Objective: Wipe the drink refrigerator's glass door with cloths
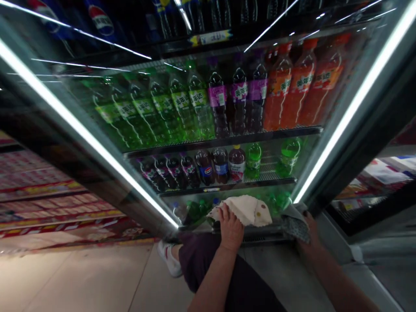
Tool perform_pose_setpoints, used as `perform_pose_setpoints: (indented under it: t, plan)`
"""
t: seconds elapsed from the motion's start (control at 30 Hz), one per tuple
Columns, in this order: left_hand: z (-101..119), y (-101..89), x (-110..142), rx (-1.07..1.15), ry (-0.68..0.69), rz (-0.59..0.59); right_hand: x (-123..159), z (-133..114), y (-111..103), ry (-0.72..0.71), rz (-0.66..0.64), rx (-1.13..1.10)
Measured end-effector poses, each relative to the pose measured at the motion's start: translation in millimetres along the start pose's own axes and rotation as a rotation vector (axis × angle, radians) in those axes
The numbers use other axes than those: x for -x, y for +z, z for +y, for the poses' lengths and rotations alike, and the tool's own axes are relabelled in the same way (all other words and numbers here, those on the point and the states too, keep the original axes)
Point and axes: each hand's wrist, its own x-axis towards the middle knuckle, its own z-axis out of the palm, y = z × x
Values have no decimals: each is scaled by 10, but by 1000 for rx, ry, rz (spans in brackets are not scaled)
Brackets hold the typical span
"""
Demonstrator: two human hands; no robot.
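My left hand point(231, 229) presses a cream-coloured cloth point(248, 210) against the lower part of the glass door of a drinks cooler point(208, 130); its fingers lie bent over the cloth. My right hand point(310, 236) is at the door's bottom right corner and holds a grey patterned cloth point(294, 225); its fingers are mostly hidden under it. Behind the glass stand rows of green bottles point(156, 112), purple bottles point(238, 99) and orange bottles point(300, 86). My knee in dark trousers point(201, 260) is close to the cooler's base.
Lit strips run down both door edges point(81, 125). Shelves of packaged goods point(48, 203) stand at the left, another display point(383, 177) at the right. My white shoe point(169, 258) rests on the pale tiled floor point(81, 281).
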Motion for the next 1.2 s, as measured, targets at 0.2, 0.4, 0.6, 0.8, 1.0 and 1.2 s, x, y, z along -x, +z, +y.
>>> perform_pose_setpoints:
  t: [0.2,0.4,0.6,0.8,1.0,1.2]
  plan:
    - [16,-24,28,29,27,-32,31,-580,-359,-332,173,219]
    - [23,-10,42,53,29,-2,47,-623,-152,-883,187,335]
    - [23,-20,47,32,19,-58,206,-256,67,-1153,120,602]
    - [38,-48,24,67,3,-118,330,51,110,-1137,-26,669]
    - [42,-37,36,97,-12,-161,335,128,105,-1061,-180,604]
    - [34,7,50,115,-19,-151,362,37,143,-919,-281,346]
